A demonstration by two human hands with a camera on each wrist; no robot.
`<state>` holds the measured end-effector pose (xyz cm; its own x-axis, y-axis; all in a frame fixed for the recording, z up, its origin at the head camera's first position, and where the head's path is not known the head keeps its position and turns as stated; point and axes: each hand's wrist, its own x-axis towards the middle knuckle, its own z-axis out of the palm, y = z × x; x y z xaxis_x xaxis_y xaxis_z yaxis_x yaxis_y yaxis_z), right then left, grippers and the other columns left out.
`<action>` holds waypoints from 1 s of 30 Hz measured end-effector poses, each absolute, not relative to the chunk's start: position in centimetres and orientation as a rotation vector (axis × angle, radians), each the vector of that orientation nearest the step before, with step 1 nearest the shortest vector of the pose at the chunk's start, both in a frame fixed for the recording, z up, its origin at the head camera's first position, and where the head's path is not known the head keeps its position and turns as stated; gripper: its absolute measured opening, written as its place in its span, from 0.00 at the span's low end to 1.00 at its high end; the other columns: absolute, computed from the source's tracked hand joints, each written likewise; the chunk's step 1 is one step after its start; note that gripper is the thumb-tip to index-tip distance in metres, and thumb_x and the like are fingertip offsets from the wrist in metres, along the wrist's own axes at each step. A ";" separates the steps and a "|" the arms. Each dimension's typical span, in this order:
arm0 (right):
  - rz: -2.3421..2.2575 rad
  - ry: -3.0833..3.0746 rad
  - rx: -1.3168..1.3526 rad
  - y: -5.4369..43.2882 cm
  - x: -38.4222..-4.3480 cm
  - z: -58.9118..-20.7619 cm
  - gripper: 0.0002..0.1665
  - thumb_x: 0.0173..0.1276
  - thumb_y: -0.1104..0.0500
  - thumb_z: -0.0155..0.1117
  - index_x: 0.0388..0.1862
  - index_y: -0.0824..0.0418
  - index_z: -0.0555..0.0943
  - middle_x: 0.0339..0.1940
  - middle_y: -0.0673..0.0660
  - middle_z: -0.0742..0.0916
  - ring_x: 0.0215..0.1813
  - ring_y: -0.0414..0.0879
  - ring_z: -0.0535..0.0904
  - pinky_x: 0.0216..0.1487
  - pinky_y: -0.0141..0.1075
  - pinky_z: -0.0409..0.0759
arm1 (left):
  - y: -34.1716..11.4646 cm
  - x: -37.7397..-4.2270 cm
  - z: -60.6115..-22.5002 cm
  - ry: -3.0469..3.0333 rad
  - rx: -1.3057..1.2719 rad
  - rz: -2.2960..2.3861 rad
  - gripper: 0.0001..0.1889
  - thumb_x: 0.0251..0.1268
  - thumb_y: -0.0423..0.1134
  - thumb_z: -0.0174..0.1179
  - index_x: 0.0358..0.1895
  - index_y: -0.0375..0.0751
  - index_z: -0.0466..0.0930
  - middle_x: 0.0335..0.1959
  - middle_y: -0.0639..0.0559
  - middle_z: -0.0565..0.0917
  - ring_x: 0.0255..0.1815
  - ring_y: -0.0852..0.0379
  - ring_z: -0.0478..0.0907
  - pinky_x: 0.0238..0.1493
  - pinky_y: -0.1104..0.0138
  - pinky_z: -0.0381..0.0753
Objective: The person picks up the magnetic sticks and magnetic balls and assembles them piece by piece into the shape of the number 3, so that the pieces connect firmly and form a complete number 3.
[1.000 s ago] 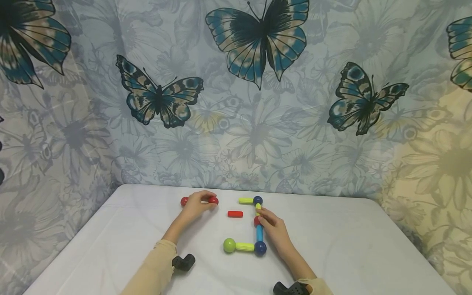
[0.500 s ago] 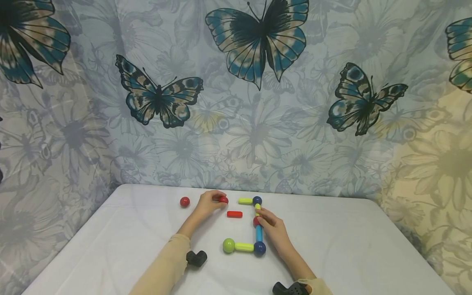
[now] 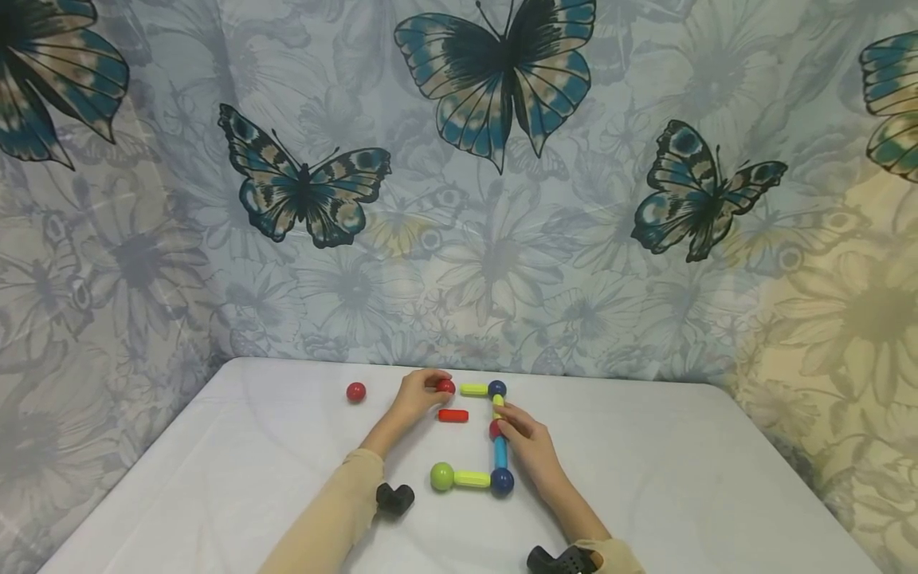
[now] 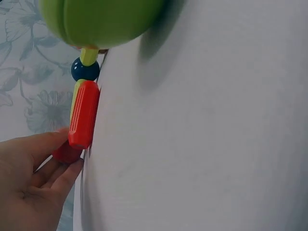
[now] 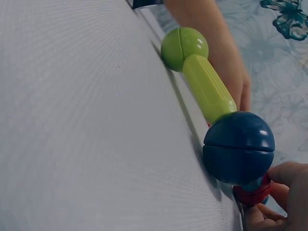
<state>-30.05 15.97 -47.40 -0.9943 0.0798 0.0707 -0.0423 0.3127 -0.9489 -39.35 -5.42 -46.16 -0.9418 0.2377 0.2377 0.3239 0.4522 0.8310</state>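
My left hand pinches a red ball between thumb and fingers, just left of the free end of a yellow-green rod. That rod joins a dark blue ball at the far end of a chain of rods and balls. Midway down the chain, my right hand grips another red ball. Toward me run a light blue rod, a second dark blue ball, a yellow-green rod and a green ball. Part of the left ball hides behind fingers.
A loose red rod lies between the two arms of the chain. Farther left, a single red ball rests on the white table. Behind the table hangs a butterfly-print cloth.
My left hand has moved right with its red ball, leaving the other red ball behind and closing in on the far rod's end. My right hand stays on the chain.
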 end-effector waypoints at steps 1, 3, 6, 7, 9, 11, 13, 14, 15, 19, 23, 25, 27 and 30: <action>1.784 -2.457 -0.034 16.0 -30.1 -47.4 0.20 0.72 0.54 0.60 0.61 0.54 0.80 0.72 0.58 0.74 0.74 0.58 0.67 0.72 0.51 0.67 | -5.3 -39.4 -46.2 -2.599 -0.505 -1.525 0.15 0.57 0.30 0.68 0.50 0.36 0.83 0.49 0.39 0.86 0.54 0.44 0.83 0.57 0.56 0.81; 1.783 -2.456 -0.031 16.0 -30.1 -47.4 0.20 0.72 0.55 0.60 0.61 0.54 0.80 0.72 0.58 0.74 0.74 0.58 0.67 0.72 0.51 0.67 | -5.1 -39.4 -46.2 -2.593 -0.504 -1.537 0.16 0.57 0.30 0.68 0.49 0.36 0.83 0.49 0.39 0.86 0.54 0.44 0.83 0.57 0.56 0.81; 1.777 -2.457 -0.023 16.0 -30.1 -47.5 0.20 0.72 0.55 0.59 0.61 0.55 0.80 0.72 0.58 0.74 0.74 0.58 0.67 0.72 0.51 0.67 | -4.9 -39.4 -46.2 -2.581 -0.532 -1.518 0.16 0.56 0.29 0.68 0.49 0.34 0.83 0.48 0.38 0.86 0.53 0.43 0.83 0.55 0.55 0.82; 1.773 -2.457 -0.019 16.0 -30.1 -47.5 0.20 0.72 0.56 0.59 0.61 0.55 0.80 0.72 0.58 0.74 0.74 0.58 0.67 0.72 0.51 0.67 | -4.9 -39.4 -46.2 -2.579 -0.537 -1.517 0.16 0.56 0.29 0.68 0.49 0.34 0.82 0.48 0.38 0.86 0.52 0.43 0.83 0.55 0.56 0.82; 1.776 -2.454 -0.017 16.0 -30.1 -47.5 0.20 0.72 0.56 0.59 0.61 0.55 0.80 0.72 0.58 0.74 0.74 0.58 0.67 0.72 0.51 0.67 | -4.8 -39.4 -46.2 -2.577 -0.542 -1.514 0.16 0.56 0.29 0.69 0.49 0.34 0.82 0.48 0.38 0.86 0.53 0.43 0.83 0.55 0.56 0.82; 1.777 -2.451 -0.019 16.0 -30.1 -47.5 0.19 0.72 0.56 0.59 0.60 0.55 0.80 0.72 0.58 0.75 0.74 0.58 0.67 0.72 0.51 0.67 | -4.7 -39.4 -46.2 -2.577 -0.536 -1.526 0.16 0.56 0.29 0.68 0.49 0.34 0.82 0.49 0.38 0.86 0.53 0.43 0.83 0.55 0.56 0.82; 1.769 -2.452 -0.011 16.0 -30.1 -47.5 0.19 0.72 0.56 0.59 0.60 0.56 0.80 0.71 0.59 0.75 0.73 0.58 0.68 0.72 0.52 0.67 | -4.7 -39.5 -46.3 -2.580 -0.535 -1.535 0.16 0.56 0.29 0.68 0.50 0.35 0.82 0.49 0.38 0.86 0.54 0.44 0.82 0.56 0.57 0.82; 1.773 -2.450 -0.017 16.0 -30.1 -47.4 0.19 0.72 0.56 0.59 0.60 0.56 0.80 0.71 0.59 0.75 0.73 0.58 0.68 0.72 0.52 0.67 | -4.7 -39.5 -46.3 -2.579 -0.535 -1.534 0.16 0.56 0.30 0.68 0.50 0.35 0.82 0.49 0.38 0.86 0.54 0.44 0.82 0.55 0.57 0.82; 1.774 -2.449 -0.018 16.0 -30.0 -47.4 0.19 0.72 0.56 0.59 0.60 0.56 0.80 0.71 0.59 0.75 0.73 0.58 0.68 0.72 0.52 0.67 | -4.6 -39.5 -46.3 -2.577 -0.537 -1.536 0.16 0.57 0.30 0.68 0.50 0.35 0.82 0.49 0.38 0.86 0.55 0.44 0.82 0.55 0.57 0.82; 1.769 -2.447 -0.012 16.0 -30.0 -47.4 0.19 0.72 0.56 0.59 0.60 0.56 0.80 0.71 0.59 0.75 0.73 0.58 0.68 0.72 0.52 0.67 | -4.6 -39.6 -46.4 -2.570 -0.540 -1.550 0.16 0.57 0.29 0.67 0.50 0.35 0.82 0.50 0.38 0.85 0.54 0.43 0.82 0.56 0.57 0.82; 1.780 -2.444 -0.015 16.1 -30.1 -47.4 0.19 0.72 0.57 0.59 0.60 0.56 0.80 0.71 0.58 0.75 0.73 0.58 0.68 0.72 0.51 0.67 | -4.5 -39.6 -46.4 -2.562 -0.540 -1.558 0.15 0.57 0.29 0.67 0.49 0.35 0.82 0.50 0.38 0.85 0.55 0.43 0.82 0.56 0.57 0.82; 1.783 -2.444 -0.019 16.1 -30.1 -47.4 0.19 0.71 0.57 0.60 0.60 0.56 0.80 0.71 0.58 0.75 0.73 0.58 0.68 0.72 0.51 0.67 | -4.5 -39.6 -46.4 -2.561 -0.540 -1.556 0.15 0.57 0.29 0.67 0.49 0.35 0.82 0.50 0.38 0.85 0.55 0.43 0.82 0.56 0.57 0.82; 1.783 -2.445 -0.022 16.1 -30.1 -47.4 0.19 0.71 0.57 0.60 0.60 0.56 0.80 0.71 0.59 0.75 0.73 0.58 0.69 0.72 0.51 0.67 | -4.5 -39.6 -46.4 -2.558 -0.537 -1.565 0.15 0.57 0.29 0.67 0.50 0.35 0.82 0.50 0.38 0.85 0.56 0.43 0.82 0.57 0.56 0.82; 1.780 -2.442 -0.013 15.9 -30.0 -47.3 0.19 0.72 0.57 0.60 0.60 0.57 0.80 0.71 0.60 0.75 0.72 0.58 0.69 0.71 0.51 0.68 | -4.6 -39.7 -46.6 -2.556 -0.539 -1.565 0.16 0.58 0.29 0.67 0.50 0.36 0.82 0.50 0.39 0.85 0.56 0.44 0.81 0.57 0.57 0.81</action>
<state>-29.96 15.95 -47.29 -0.9928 0.0771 0.0913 -0.0633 0.3084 -0.9491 -39.70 -4.57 -46.57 -0.9328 0.2469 0.2626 0.3461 0.4103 0.8437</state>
